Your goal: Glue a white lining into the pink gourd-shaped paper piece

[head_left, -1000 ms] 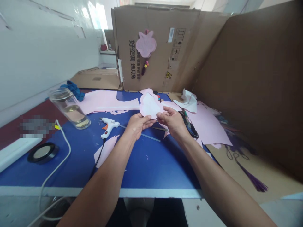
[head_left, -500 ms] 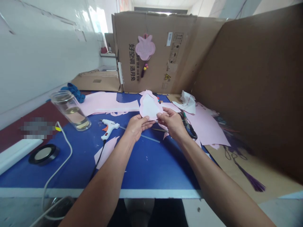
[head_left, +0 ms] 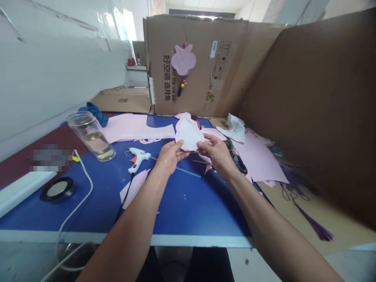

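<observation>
Between my hands is a scalloped pink paper cutout (head_left: 188,135) with a white middle, tilted up off the table. My left hand (head_left: 171,156) pinches its lower left edge, thumb on top and fingers underneath. At the lower right edge, my right hand (head_left: 215,151) grips it between thumb and bent fingers. A pair of scissors (head_left: 201,161) lies partly hidden beside my right hand. Left of my left hand rests a white glue gun (head_left: 138,158) with an orange trigger, and a clear glue stick (head_left: 188,172) lies on the table below my hands.
On the left stand a lidded glass cup (head_left: 95,139) and a roll of black tape (head_left: 58,189). Pink sheets (head_left: 261,156) spread to the right, near crumpled white tissue (head_left: 233,127) and a purple tassel (head_left: 315,223). Cardboard walls (head_left: 235,70) rise behind; a pink ornament (head_left: 183,60) hangs there.
The whole view has shifted slightly. My left thumb has moved up a little onto the face of the paper cutout; both hands still hold it.
</observation>
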Available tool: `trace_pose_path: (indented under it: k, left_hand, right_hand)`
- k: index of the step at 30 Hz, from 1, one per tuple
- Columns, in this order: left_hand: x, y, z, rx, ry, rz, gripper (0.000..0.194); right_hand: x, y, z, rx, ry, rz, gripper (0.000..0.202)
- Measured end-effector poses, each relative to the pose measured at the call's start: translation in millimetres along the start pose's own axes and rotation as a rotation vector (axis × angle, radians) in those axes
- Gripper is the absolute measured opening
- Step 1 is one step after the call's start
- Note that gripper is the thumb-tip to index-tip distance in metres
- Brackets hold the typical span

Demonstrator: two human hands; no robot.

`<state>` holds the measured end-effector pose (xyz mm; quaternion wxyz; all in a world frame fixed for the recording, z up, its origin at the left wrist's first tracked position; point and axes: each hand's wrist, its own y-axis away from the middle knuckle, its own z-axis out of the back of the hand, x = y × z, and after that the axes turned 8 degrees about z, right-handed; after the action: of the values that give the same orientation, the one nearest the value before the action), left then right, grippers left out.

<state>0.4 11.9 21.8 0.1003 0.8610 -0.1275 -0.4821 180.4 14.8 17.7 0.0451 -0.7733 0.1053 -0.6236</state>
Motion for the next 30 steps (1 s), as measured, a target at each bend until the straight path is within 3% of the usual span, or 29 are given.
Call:
trace_pose_path:
  k: [25,30]
  left_hand:
    - [2.4,-3.4,-0.4,-0.009,-0.016,-0.014,0.005]
    - [1.6,-2.3,-1.6,-0.021,-0.010,-0.017,0.011]
  right_hand:
    - [-5.5,-3.9,3.2,-0.041,-0.013,0.019,0.061]
    - [-4.5,-2.6,2.2,-0.014,-0.030,0.004,0.064]
